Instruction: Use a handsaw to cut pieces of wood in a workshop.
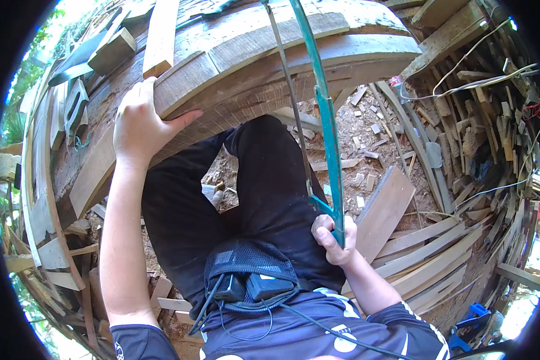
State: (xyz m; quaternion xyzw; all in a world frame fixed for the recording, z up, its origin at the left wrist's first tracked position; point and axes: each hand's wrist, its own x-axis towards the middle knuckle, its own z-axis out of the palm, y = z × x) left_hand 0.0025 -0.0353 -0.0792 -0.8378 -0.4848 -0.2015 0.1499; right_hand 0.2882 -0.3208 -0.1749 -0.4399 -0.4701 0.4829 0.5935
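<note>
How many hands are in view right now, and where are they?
2. The left hand rests on the curved wood, left of centre; the right hand grips the teal-framed saw at its lower end. I see no others.

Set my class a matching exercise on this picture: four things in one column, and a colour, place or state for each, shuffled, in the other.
Column one
1. left hand
2. right hand
3. saw
4. pouch

Column two
A. green-framed
B. mesh, at the person's waist
C. resting on curved wood, thumb spread
D. closed around a handle

Right pairs: 1-C, 2-D, 3-A, 4-B.
</note>
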